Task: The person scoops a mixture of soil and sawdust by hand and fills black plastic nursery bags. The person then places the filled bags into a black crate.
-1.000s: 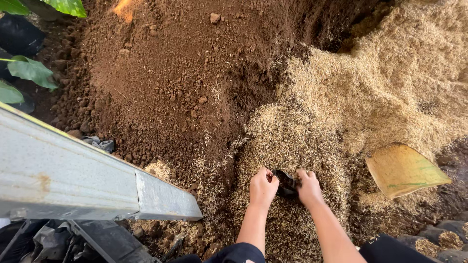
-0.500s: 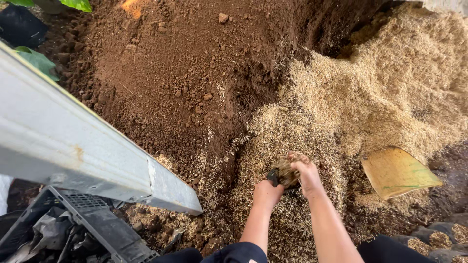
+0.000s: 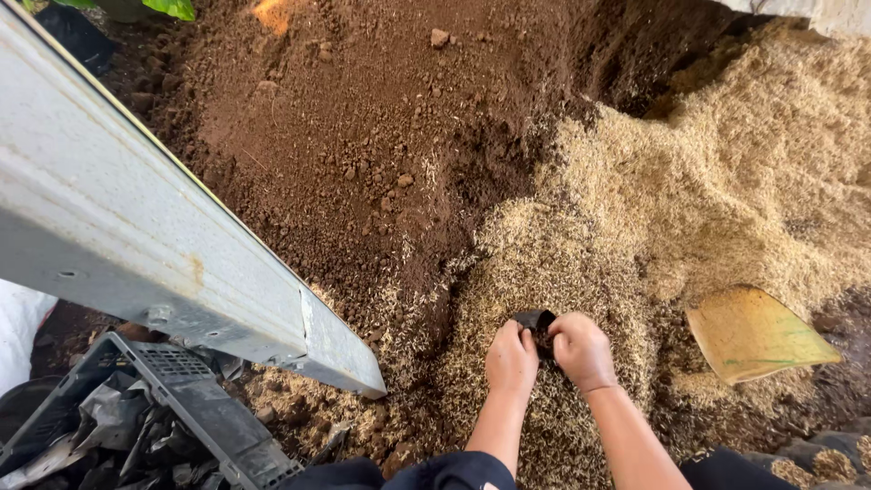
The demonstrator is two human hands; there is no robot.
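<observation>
Head view: both hands fill a small black pot with husks.
Left hand [image 3: 511,361] and right hand [image 3: 582,350] grip the pot [image 3: 535,322], lower centre, on the husk pile [image 3: 726,181]; packing likely needs more scooping.

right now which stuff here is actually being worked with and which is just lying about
In use: left hand, right hand, small black pot held between them, husk pile.

Lying about: yellow scoop, metal beam, black crate, brown soil heap.
</observation>
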